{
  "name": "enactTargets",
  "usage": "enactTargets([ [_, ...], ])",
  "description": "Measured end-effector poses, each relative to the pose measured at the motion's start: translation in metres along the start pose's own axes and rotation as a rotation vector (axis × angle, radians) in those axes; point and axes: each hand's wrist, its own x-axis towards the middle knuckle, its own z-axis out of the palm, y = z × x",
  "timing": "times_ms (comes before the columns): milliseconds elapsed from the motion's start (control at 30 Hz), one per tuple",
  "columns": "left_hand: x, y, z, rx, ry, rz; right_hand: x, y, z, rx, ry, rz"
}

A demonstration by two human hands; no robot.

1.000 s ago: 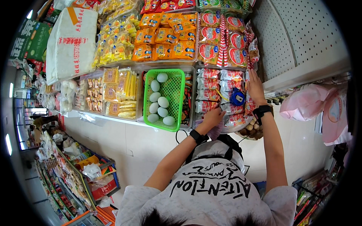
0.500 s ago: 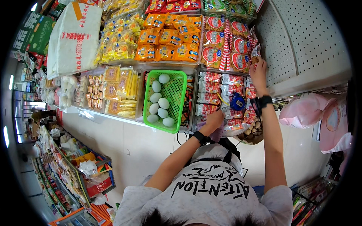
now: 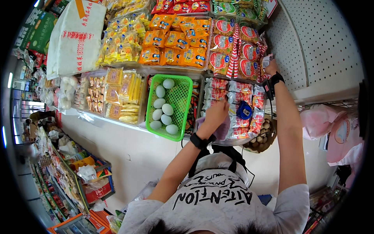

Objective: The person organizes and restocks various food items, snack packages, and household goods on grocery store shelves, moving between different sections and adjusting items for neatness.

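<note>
Left hand (image 3: 216,116): fingers curled together, clamped on a soft purple cloth (image 3: 223,129) that hangs out past the palm. It's over the left column of red-and-white wrapped snack packets (image 3: 238,98), partly covering them. Cloth sits at the near edge of that tray, below the hand.

Right hand (image 3: 271,68): arm stretched forward, fingers bent, tips at a small pale plastic-wrapped packet (image 3: 267,61). Can't tell if clamped on it or only touching. Packet is at the right end of the clear-wrapped round cakes with red-and-white labels (image 3: 223,42).

In the way: white perforated metal panel (image 3: 315,43) stands just right of the right hand, boxing in that side. Blue tape measure (image 3: 244,110) lies on top of the red-and-white packets, between the two forearms. Thin black cable (image 3: 271,111) hangs by the right wrist.

Around: bright green slotted plastic basket (image 3: 188,102) to the left of the left hand, eight pale bluish eggs (image 3: 160,92) inside, mostly along its left side. Orange foil packets (image 3: 177,40) behind it. Woven basket of brown round items (image 3: 276,134) below the near right corner. Pink plastic bags (image 3: 321,121) further right.
</note>
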Motion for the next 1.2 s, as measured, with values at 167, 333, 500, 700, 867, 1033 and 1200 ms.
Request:
enactTargets([
  [167,0.065,0.004,-0.007,-0.009,0.211,0.071,-0.006,-0.022,-0.014,-0.091,-0.073,0.088],
  [333,0.104,0.002,-0.015,0.066,0.295,0.039,-0.025,-0.019,0.000,-0.114,0.067,-0.004],
  [500,0.126,0.008,-0.012,0.280,0.245,0.116,-0.029,-0.011,0.011,-0.103,0.047,0.011],
  [700,0.159,-0.008,0.004,0.581,0.138,-0.019,-0.088,-0.056,0.000,-0.164,0.312,-0.554],
  [867,0.170,-0.006,0.010,0.613,0.046,0.008,-0.096,-0.053,0.024,-0.056,0.016,-0.697],
  [1033,0.172,-0.014,0.030,0.566,0.113,-0.018,-0.096,-0.072,0.036,-0.178,-0.039,-0.681],
  [1200,0.160,0.005,0.012,0.647,0.028,-0.036,-0.086,-0.075,0.033,-0.131,-0.147,-0.615],
])
